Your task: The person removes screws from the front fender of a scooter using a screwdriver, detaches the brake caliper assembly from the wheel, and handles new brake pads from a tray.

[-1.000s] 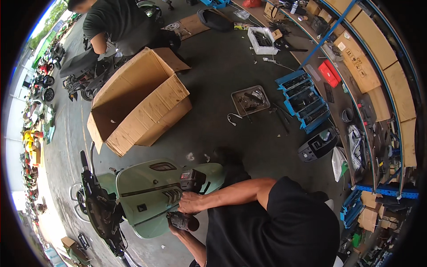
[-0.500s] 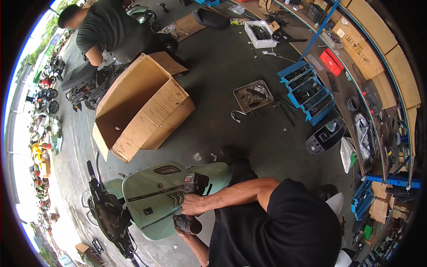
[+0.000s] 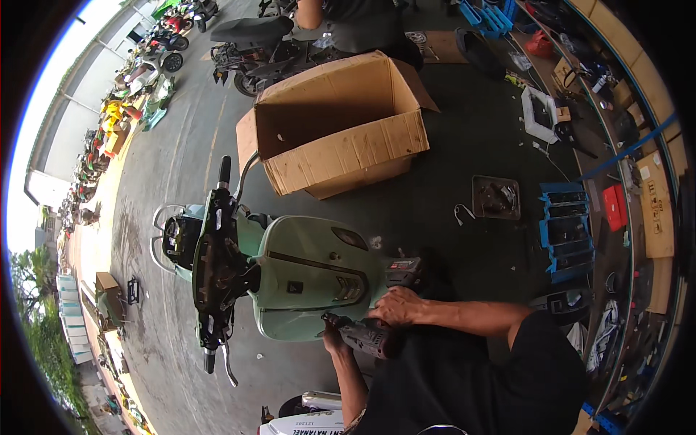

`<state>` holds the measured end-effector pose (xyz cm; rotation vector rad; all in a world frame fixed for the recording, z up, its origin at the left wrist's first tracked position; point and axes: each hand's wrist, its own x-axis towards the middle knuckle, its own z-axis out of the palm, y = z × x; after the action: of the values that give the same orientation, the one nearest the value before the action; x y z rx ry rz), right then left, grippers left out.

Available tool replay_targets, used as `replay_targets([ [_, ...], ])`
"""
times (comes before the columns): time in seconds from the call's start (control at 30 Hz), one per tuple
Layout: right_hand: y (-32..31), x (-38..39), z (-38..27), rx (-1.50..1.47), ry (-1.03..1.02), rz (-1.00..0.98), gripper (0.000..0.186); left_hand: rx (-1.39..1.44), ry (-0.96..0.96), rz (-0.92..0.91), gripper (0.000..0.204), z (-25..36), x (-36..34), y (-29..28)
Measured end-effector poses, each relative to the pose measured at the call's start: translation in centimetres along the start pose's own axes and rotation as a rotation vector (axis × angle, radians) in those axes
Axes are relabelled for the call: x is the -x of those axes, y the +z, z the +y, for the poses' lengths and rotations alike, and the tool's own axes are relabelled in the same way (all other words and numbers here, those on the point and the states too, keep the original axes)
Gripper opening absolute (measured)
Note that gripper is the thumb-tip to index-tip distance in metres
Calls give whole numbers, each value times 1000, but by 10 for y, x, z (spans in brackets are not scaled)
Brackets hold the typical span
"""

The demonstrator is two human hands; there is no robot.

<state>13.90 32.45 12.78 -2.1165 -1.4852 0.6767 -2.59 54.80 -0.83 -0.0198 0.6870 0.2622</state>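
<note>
My right hand (image 3: 397, 307) is wrapped round the grip of a cordless drill (image 3: 362, 338), whose dark battery pack sticks out past the fist. The front of the drill points left, toward the scooter. By that front end is my left hand (image 3: 334, 339), its fingers drawn in and partly hidden; what they hold cannot be made out. Both hands are just on the near side of a pale green scooter (image 3: 304, 297). Its front panel faces up into view, with a dark trim strip and slotted vents. The handlebar (image 3: 217, 268) is bare, with cables and dark parts showing.
Beyond the scooter stands a large open cardboard box (image 3: 348, 156). Behind it, a person (image 3: 362, 29) is beside a dark motorcycle (image 3: 254, 54). At the right lie a tray of small parts (image 3: 496, 197) and a blue toolbox (image 3: 567, 232). A white motorcycle part (image 3: 301, 423) shows at the lower edge.
The view has swung left, so the scooter, box and toolbox appear farther right. The drill is tilted differently, and its front end shows more clearly beside my left hand. My right hand keeps its grip.
</note>
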Motion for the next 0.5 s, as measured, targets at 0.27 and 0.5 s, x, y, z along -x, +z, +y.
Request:
replay_targets([
  [0.27,46,104,143,-174,981,-58,45,-109,-87,52,17,-44,29,22],
  [0.5,145,337,287,-434,1476,-243,39,-1198,-302,385,30,-116,4,5],
])
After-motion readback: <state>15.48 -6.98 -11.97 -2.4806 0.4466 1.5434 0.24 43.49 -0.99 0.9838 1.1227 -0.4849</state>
